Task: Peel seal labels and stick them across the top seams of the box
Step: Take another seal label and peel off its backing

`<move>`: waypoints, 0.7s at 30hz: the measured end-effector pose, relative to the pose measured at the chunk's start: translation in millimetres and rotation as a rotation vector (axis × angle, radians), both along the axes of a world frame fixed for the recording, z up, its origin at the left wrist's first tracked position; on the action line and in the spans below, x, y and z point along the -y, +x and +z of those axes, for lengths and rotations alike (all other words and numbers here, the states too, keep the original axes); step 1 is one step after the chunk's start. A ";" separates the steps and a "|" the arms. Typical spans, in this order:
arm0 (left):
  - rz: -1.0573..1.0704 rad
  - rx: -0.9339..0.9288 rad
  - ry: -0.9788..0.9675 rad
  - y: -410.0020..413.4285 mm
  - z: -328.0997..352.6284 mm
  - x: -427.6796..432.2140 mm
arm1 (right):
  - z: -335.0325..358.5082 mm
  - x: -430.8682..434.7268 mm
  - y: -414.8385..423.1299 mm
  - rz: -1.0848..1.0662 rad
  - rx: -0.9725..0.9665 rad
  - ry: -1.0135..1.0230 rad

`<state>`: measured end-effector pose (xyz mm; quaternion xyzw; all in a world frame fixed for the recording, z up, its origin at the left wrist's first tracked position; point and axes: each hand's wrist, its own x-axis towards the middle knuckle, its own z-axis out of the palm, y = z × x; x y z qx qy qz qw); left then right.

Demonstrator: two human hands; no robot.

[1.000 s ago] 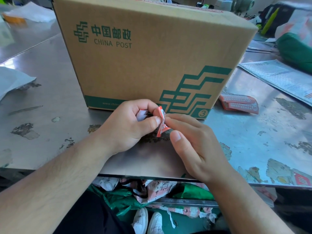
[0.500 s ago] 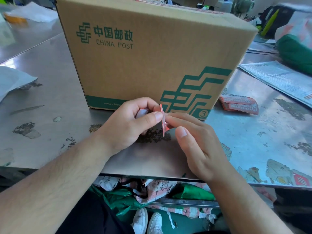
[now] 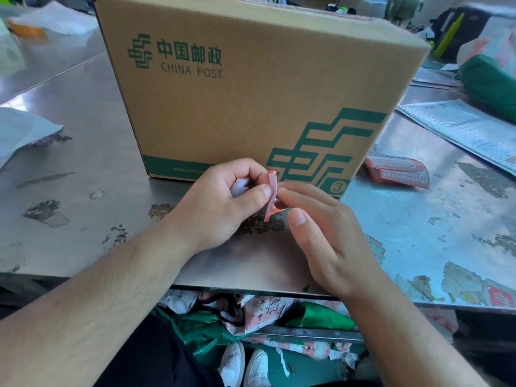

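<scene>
A brown China Post box (image 3: 251, 88) with green print stands on the metal table (image 3: 97, 152), right behind my hands. My left hand (image 3: 220, 202) pinches a red seal label (image 3: 271, 196) between thumb and forefinger, with crumpled white backing paper (image 3: 238, 187) tucked in its palm. The label is held upright, edge-on to me. My right hand (image 3: 321, 233) touches the label's right side with its fingertips, thumb just below it. A strip of red label shows along the box's top edge (image 3: 346, 15).
A small stack of red seal labels (image 3: 396, 170) lies on the table right of the box. Printed mailers (image 3: 469, 129) and a green bag (image 3: 491, 82) sit at the far right, white paper (image 3: 19, 132) at the left. Scraps litter the floor below the table edge.
The label has turned more upright and edge-on between my fingertips. My right fingers have shifted slightly along it; both hands stay in front of the box.
</scene>
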<state>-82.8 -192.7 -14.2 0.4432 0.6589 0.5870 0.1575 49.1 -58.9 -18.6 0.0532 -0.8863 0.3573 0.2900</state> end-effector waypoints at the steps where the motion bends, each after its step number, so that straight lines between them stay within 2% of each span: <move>1: 0.008 0.003 -0.007 -0.2 -0.2 -0.2 | -1.0 -0.1 0.9 -0.012 0.001 -0.010; 12: 0.030 0.060 -0.038 1.4 1.8 0.6 | -4.6 -4.1 1.4 -0.018 -0.004 -0.070; 17: 0.053 -0.097 -0.086 5.4 0.6 0.7 | -1.5 -10.5 -0.4 0.032 0.159 -0.562; 21: 0.057 -0.161 -0.072 9.2 1.1 0.4 | 0.4 -13.3 -4.4 0.029 0.221 -0.679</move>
